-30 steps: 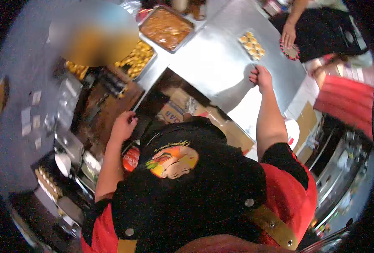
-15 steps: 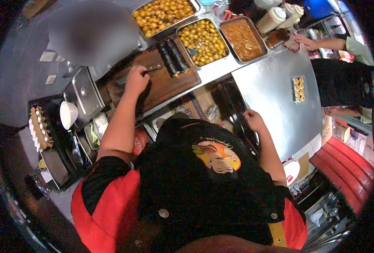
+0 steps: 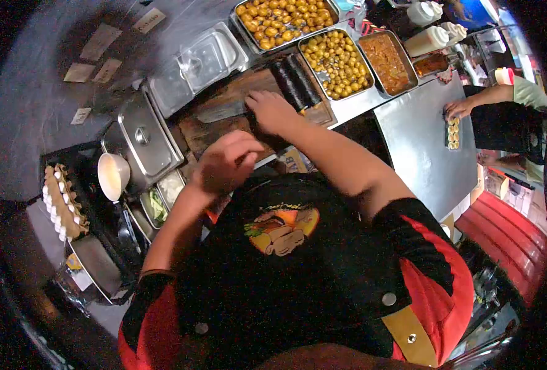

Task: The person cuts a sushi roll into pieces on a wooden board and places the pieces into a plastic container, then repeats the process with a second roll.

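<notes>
My right hand [image 3: 272, 112] reaches across and closes over the handle of a knife, and its blade [image 3: 222, 112] lies pointing left on the wooden cutting board [image 3: 209, 137]. The handle is hidden under my fingers. My left hand [image 3: 231, 157] hovers at the board's near edge, fingers loosely bent and thumb apart, with nothing visible in it. Dark wrapped rolls [image 3: 297, 83] lie side by side on the board, just beyond my right hand.
Trays of small round potatoes [image 3: 337, 65] and orange-brown stew [image 3: 386, 61] stand behind the board. Lidded steel containers [image 3: 141, 135], a white bowl [image 3: 113, 176] and eggs [image 3: 64, 200] are left. Across the steel counter [image 3: 416, 126], a co-worker's hand [image 3: 458, 110] touches cut roll pieces [image 3: 453, 132].
My right hand has moved left from the counter edge onto the knife. My left hand has left the knife and come nearer to me. The co-worker's hand has come down to the roll pieces.
</notes>
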A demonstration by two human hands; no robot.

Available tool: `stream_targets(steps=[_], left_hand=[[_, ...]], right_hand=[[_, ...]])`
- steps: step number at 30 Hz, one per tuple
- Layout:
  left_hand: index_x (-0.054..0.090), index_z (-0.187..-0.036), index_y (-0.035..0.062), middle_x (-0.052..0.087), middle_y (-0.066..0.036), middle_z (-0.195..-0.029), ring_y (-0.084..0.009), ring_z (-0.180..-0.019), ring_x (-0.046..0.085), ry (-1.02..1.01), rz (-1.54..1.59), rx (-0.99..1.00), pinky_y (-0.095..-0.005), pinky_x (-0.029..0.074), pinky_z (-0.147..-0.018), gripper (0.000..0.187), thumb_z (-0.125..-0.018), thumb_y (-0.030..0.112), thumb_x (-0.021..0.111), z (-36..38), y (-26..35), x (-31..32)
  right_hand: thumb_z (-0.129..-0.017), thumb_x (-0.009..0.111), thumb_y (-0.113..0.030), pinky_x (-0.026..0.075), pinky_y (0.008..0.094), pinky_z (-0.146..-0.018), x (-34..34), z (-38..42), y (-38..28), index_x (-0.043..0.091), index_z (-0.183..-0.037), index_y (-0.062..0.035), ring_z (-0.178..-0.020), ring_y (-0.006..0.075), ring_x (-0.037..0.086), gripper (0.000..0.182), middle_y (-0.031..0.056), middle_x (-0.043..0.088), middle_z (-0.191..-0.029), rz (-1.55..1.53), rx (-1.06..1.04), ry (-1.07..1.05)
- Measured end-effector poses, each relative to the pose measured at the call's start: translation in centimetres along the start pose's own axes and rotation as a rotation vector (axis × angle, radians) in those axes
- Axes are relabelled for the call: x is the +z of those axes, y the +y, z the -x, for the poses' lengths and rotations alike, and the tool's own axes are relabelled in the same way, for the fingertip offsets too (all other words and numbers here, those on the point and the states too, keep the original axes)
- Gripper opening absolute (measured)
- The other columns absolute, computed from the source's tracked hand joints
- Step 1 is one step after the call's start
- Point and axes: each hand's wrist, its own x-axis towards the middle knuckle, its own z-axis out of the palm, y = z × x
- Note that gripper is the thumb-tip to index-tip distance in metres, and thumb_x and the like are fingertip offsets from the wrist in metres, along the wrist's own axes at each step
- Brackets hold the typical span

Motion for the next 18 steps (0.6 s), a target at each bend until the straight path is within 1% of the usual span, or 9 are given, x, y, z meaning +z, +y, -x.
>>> stream_targets(steps=[2, 4, 6, 8, 11, 12, 15, 16, 18], left_hand=[[0.074, -0.114, 0.0091, 0.071, -0.011, -0.095, -0.0323, -0.086, 0.068, 0.0, -0.014, 0.339, -0.0397, 0.056, -0.079, 0.026, -0.088, 0.01, 0.071, -1.6, 3.7, -3.5], [0.074, -0.124, 0.0094, 0.071, -0.006, -0.093, -0.028, -0.084, 0.068, -0.019, 0.091, 0.358, -0.0392, 0.055, -0.078, 0.044, -0.08, 0.006, 0.076, -1.5, 9.3, -7.6], [0.075, -0.125, 0.0085, 0.069, -0.003, -0.09, -0.0245, -0.08, 0.068, 0.075, 0.24, 0.332, -0.0364, 0.054, -0.072, 0.05, -0.076, 0.006, 0.079, -2.4, 13.6, -9.4], [0.076, -0.11, 0.007, 0.068, -0.005, -0.084, -0.024, -0.072, 0.066, 0.101, 0.303, 0.343, -0.0355, 0.051, -0.065, 0.036, -0.075, 0.014, 0.08, -2.6, 14.5, -10.3], [0.078, -0.086, 0.0048, 0.066, -0.008, -0.075, -0.0232, -0.06, 0.063, 0.127, 0.406, 0.364, -0.0341, 0.047, -0.055, 0.027, -0.073, 0.027, 0.082, -3.3, 15.8, -10.6], [0.075, -0.079, 0.0039, 0.064, -0.009, -0.07, -0.0226, -0.059, 0.063, 0.269, 0.481, 0.32, -0.0329, 0.046, -0.057, 0.027, -0.071, 0.029, 0.084, -3.8, 17.1, -9.7], [0.076, -0.083, 0.0087, 0.066, -0.007, -0.078, -0.0214, -0.067, 0.064, 0.084, 0.564, 0.257, -0.0342, 0.048, -0.061, 0.024, -0.072, 0.027, 0.086, -4.1, 17.3, -11.2], [0.076, -0.085, 0.0111, 0.067, -0.006, -0.082, -0.0208, -0.07, 0.064, -0.001, 0.604, 0.231, -0.0349, 0.048, -0.064, 0.023, -0.072, 0.027, 0.086, -4.3, 17.3, -11.6], [0.077, -0.089, 0.0159, 0.07, -0.004, -0.09, -0.0196, -0.078, 0.065, -0.168, 0.671, 0.193, -0.0363, 0.049, -0.068, 0.022, -0.073, 0.026, 0.088, -5.0, 16.9, -12.3]], right_hand=[[-0.099, 0.056, -0.017, 0.051, 0.0521, -0.102, -0.6, -1.7, -1.0, 0.066, -0.133, -0.0052, -0.12, 0.0355, 0.065, 0.038, 0.0149, 0.069, -0.127, 0.093, 0.071, -0.157], [-0.097, 0.057, -0.016, 0.049, 0.0476, -0.101, -0.5, -2.4, -1.6, 0.067, -0.134, -0.0085, -0.119, 0.0283, 0.064, 0.039, 0.0102, 0.067, -0.126, 0.245, 0.151, -0.371], [-0.098, 0.056, -0.018, 0.051, 0.048, -0.095, 0.5, -2.0, -1.3, 0.069, -0.127, -0.009, -0.116, 0.0292, 0.065, 0.033, 0.0103, 0.069, -0.121, 0.267, 0.125, -0.317], [-0.099, 0.055, -0.022, 0.052, 0.0462, -0.087, 0.5, -1.6, -1.3, 0.073, -0.116, -0.0108, -0.109, 0.0296, 0.067, 0.026, 0.0106, 0.07, -0.112, 0.323, 0.08, -0.26], [-0.1, 0.053, -0.021, 0.053, 0.0491, -0.088, 1.6, -0.7, -1.4, 0.073, -0.114, -0.0094, -0.108, 0.0315, 0.067, 0.026, 0.0131, 0.07, -0.112, 0.271, 0.151, -0.308], [-0.102, 0.052, -0.02, 0.053, 0.0578, -0.093, 1.3, -0.2, -1.6, 0.071, -0.119, -0.0066, -0.113, 0.0365, 0.068, 0.029, 0.018, 0.068, -0.116, 0.177, 0.208, -0.359], [-0.104, 0.051, -0.014, 0.053, 0.0535, -0.099, -1.1, 1.1, -3.1, 0.064, -0.126, -0.0056, -0.12, 0.0424, 0.064, 0.027, 0.0205, 0.065, -0.123, 0.008, 0.399, -0.453], [-0.098, 0.06, -0.009, 0.052, 0.054, -0.102, -0.6, 2.2, -2.6, 0.06, -0.123, -0.0026, -0.12, 0.0483, 0.063, 0.026, 0.0242, 0.061, -0.13, -0.197, 0.506, -0.43], [-0.094, 0.065, -0.008, 0.053, 0.052, -0.1, -1.6, 6.4, -2.4, 0.06, -0.123, -0.0024, -0.117, 0.0475, 0.064, 0.03, 0.0242, 0.061, -0.129, -0.247, 0.455, -0.327]])
